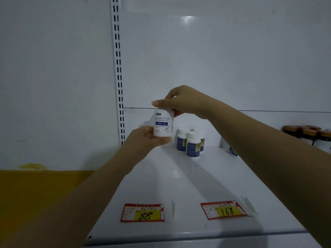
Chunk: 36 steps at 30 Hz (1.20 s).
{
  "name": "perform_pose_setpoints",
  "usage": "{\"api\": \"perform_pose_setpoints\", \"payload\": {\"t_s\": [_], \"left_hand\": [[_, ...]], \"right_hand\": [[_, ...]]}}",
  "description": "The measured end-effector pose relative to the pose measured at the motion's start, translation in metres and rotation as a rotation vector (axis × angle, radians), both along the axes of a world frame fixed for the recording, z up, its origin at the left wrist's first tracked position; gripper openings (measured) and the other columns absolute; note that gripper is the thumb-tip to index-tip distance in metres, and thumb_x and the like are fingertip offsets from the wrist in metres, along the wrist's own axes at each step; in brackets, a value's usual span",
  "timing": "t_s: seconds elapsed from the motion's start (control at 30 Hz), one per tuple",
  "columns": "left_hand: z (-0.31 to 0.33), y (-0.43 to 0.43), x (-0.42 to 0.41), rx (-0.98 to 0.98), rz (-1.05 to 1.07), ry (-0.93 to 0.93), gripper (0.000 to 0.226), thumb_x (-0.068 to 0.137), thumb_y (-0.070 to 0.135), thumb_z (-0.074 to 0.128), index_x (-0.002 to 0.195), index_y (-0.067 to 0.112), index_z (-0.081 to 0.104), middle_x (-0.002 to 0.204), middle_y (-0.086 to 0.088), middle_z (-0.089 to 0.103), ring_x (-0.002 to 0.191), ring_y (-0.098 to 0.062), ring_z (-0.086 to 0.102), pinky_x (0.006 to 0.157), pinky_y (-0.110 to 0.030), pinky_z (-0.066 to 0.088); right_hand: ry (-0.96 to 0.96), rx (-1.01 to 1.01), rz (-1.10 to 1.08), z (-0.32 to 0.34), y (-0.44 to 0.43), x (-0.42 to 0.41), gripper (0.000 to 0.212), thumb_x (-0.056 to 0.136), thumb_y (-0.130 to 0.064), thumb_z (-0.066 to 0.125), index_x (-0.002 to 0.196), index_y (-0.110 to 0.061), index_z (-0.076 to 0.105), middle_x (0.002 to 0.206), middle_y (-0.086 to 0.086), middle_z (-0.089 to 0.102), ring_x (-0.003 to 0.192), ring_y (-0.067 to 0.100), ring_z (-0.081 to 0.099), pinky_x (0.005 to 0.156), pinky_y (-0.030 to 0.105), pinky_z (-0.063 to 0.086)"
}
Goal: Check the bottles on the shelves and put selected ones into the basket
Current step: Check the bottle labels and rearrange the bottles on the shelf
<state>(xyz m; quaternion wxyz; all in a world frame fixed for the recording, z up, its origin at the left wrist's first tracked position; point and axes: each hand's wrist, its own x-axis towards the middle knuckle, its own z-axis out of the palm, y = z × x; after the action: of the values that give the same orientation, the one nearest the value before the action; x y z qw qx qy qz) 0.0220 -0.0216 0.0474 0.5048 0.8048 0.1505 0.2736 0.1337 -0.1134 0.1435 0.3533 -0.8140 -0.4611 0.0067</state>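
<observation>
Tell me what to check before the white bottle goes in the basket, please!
1. Bottle held firmly: ok. The left hand cups the base of the white bottle and the right hand grips its top.
2. Label facing the person: ok, a blue band and print show, too blurred to read.
3. Cap closed: cannot tell, the fingers cover it.
4. Basket within reach: cannot tell, none is in view.
5. Nearby blue-label bottles safe from bumps: ok, they stand upright, apart from both arms.
6. Price matched: cannot tell; the tag reading 88 sits nearest below, but the match is unclear.
</observation>
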Motion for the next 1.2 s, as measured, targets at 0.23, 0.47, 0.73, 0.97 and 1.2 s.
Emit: {"api": "perform_pose_setpoints", "payload": {"t_s": [0.23, 0.47, 0.73, 0.97, 1.2], "left_hand": [[-0.001, -0.005, -0.010, -0.061, 0.033, -0.030, 0.037, 0.073, 0.025, 0.079, 0.106, 0.019, 0.064, 0.092, 0.005, 0.068, 0.080, -0.002, 0.061, 0.070, -0.013, 0.044], [0.000, -0.008, -0.013, 0.139, 0.143, -0.050, 0.036, 0.071, 0.032, 0.079, 0.100, 0.021, 0.060, 0.088, 0.007, 0.061, 0.069, 0.003, 0.054, 0.060, -0.010, 0.038], [0.003, -0.017, -0.011, 0.293, 0.225, -0.064, 0.048, 0.072, 0.037, 0.076, 0.113, 0.016, 0.062, 0.089, 0.010, 0.057, 0.062, 0.008, 0.048, 0.051, -0.003, 0.031], [0.005, -0.023, -0.006, 0.258, 0.190, -0.028, 0.043, 0.076, 0.039, 0.073, 0.111, 0.017, 0.063, 0.084, 0.009, 0.056, 0.063, 0.004, 0.049, 0.056, -0.009, 0.032], [-0.001, -0.020, -0.005, 0.268, 0.190, -0.021, 0.039, 0.077, 0.033, 0.074, 0.110, 0.018, 0.061, 0.086, 0.009, 0.057, 0.066, 0.005, 0.049, 0.058, -0.009, 0.033]], "right_hand": [[0.166, 0.046, 0.064, -0.007, -0.004, -0.004, 0.052, 0.082, -0.043, 0.068, 0.107, 0.003, 0.064, 0.101, 0.015, 0.070, 0.092, 0.025, 0.069, 0.084, 0.031, 0.057], [0.285, 0.109, 0.147, -0.009, -0.015, -0.007, 0.038, 0.086, -0.033, 0.067, 0.109, -0.002, 0.066, 0.104, 0.011, 0.070, 0.097, 0.024, 0.068, 0.088, 0.033, 0.056], [0.338, 0.185, 0.220, -0.006, -0.027, -0.009, 0.028, 0.088, -0.023, 0.066, 0.108, -0.004, 0.065, 0.107, 0.010, 0.069, 0.099, 0.021, 0.067, 0.086, 0.028, 0.056], [0.343, 0.149, 0.152, -0.009, -0.026, -0.002, 0.044, 0.085, -0.034, 0.068, 0.110, 0.002, 0.065, 0.104, 0.013, 0.070, 0.094, 0.023, 0.070, 0.086, 0.030, 0.057], [0.317, 0.205, 0.187, -0.019, -0.027, 0.001, 0.038, 0.083, -0.033, 0.071, 0.107, -0.003, 0.068, 0.104, 0.009, 0.072, 0.098, 0.021, 0.069, 0.091, 0.032, 0.055]]}}
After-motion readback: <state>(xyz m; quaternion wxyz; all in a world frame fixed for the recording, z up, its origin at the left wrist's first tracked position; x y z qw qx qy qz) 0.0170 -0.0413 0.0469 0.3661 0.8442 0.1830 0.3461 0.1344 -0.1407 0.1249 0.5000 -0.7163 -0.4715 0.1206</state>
